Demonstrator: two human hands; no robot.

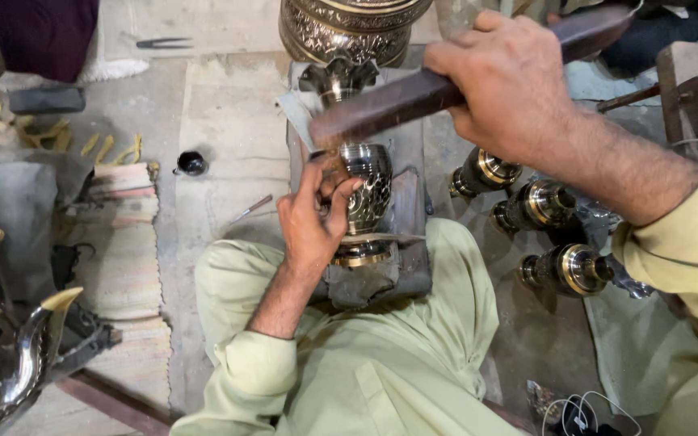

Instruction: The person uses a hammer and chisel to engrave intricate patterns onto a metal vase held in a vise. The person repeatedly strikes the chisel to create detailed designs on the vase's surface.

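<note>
At the far left we see a spouted metal pot on the floor, with striped cloth beside it and a small dark cup farther up. In the middle our left hand presses against an engraved goblet, fingers curled around its left side as it lies on a grey block above our lap. Just above it, our right hand has its fingers clenched on a dark wooden mallet, its end blurred over the goblet. To the right, three similar goblets lie together on the floor.
</note>
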